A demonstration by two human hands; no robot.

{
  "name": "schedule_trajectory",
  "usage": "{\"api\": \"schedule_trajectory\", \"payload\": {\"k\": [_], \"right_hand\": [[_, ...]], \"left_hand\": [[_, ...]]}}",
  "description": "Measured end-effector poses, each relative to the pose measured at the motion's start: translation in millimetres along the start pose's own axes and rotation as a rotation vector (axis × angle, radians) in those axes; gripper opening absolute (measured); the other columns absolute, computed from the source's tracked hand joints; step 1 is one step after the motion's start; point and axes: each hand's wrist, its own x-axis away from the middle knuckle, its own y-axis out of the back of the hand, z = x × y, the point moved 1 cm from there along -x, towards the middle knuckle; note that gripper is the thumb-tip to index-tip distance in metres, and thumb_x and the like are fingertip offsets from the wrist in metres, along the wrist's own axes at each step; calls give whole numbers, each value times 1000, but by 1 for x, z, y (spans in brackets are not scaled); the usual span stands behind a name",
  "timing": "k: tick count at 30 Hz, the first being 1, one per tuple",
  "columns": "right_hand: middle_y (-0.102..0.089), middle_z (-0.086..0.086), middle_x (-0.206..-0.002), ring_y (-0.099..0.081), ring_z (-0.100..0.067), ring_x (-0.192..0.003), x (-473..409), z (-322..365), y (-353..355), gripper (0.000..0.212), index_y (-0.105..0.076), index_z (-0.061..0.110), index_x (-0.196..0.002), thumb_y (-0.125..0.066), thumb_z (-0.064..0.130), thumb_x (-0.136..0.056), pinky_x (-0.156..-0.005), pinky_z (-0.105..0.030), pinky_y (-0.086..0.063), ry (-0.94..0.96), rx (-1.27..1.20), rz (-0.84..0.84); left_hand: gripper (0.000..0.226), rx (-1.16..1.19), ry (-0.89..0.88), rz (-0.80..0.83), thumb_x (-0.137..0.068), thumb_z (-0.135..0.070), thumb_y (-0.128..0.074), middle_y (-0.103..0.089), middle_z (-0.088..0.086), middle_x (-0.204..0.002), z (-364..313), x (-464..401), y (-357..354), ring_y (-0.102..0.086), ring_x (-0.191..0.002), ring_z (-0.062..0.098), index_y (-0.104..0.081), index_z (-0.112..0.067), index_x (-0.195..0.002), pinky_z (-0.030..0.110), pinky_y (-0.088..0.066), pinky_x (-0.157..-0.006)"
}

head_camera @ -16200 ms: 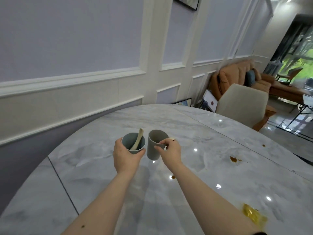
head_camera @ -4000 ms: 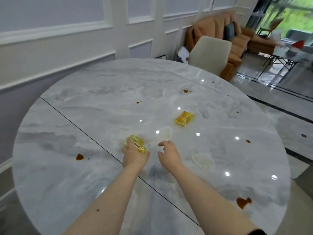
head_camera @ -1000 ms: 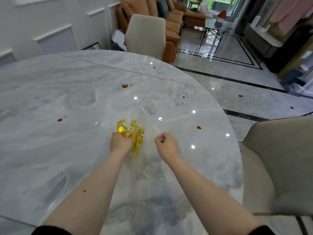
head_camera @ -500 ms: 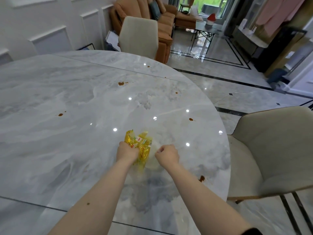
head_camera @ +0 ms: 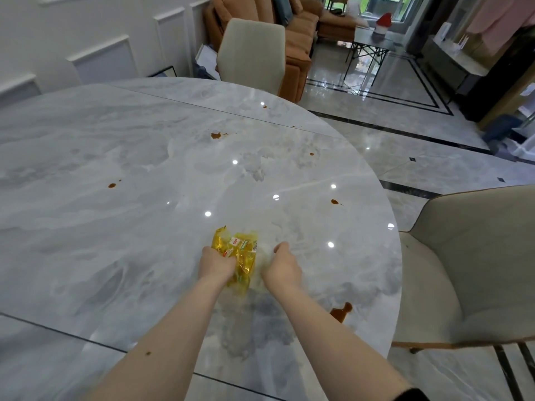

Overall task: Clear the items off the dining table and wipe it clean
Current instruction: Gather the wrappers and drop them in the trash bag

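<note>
My left hand [head_camera: 215, 263] grips a bunch of crinkled yellow wrappers [head_camera: 241, 253] just above the round grey marble dining table [head_camera: 115, 227]. Right beside it, my right hand [head_camera: 282, 267] is closed on a thin clear plastic wrapper [head_camera: 262, 277], which is hard to make out against the marble. Brown sauce stains dot the tabletop: a large one [head_camera: 341, 311] near the right edge by my right forearm, and small ones [head_camera: 215, 136] farther off [head_camera: 112, 185].
A beige chair [head_camera: 469, 267] stands close to the table's right edge and another beige chair [head_camera: 252, 53] at the far side. Behind that are an orange sofa [head_camera: 292, 30] and a glossy tiled floor [head_camera: 405, 146]. A white panelled wall runs along the left.
Both hands, still holding the wrappers, have come back toward me and the table's near right edge. My view has swung right, so the near chair and the large stain show more.
</note>
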Motion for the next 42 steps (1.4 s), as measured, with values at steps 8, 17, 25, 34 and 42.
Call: {"api": "schedule_trajectory", "payload": {"k": [8,17,25,34,42], "right_hand": [[-58,-9,-112,-56,-28,-100,-3,1,5,30,-44,15,-111,-43,6,-83,-84,-35,-47,-1,-212,47],[-56,-3,-89,-55,-21,-82,16,4,18,31,-47,14,-107,-53,5,-78,-76,-32,-50,27,-412,9],[-49,6,-73,-52,-13,-68,90,-38,46,32,-49,14,-107,-56,1,-78,-66,-25,-45,-7,-616,-177],[-47,5,-73,-47,-8,-63,163,-142,113,34,-50,9,-107,-60,-3,-77,-52,-12,-40,-80,-758,-393],[-50,6,-71,-51,-13,-69,212,-282,159,25,-52,12,-99,-64,6,-78,-57,-17,-39,-266,-730,-575]], "left_hand": [[43,11,26,-50,-78,-17,-64,-60,20,-111,-2,6,8,-60,-100,36,-49,1,-114,36,-49,-80],[47,83,-8,-90,-83,-21,-60,-58,20,-117,-2,32,21,-57,-106,36,-42,3,-120,33,-45,-81],[44,120,-128,13,-85,-21,-57,-58,20,-117,11,104,16,-57,-107,35,-44,3,-119,34,-44,-84],[46,64,-287,226,-84,-22,-58,-58,19,-115,-12,203,-56,-57,-104,34,-44,3,-120,34,-46,-82],[44,-25,-400,485,-81,-25,-61,-62,15,-112,-10,303,-180,-60,-102,32,-50,-1,-115,35,-49,-89]]}}
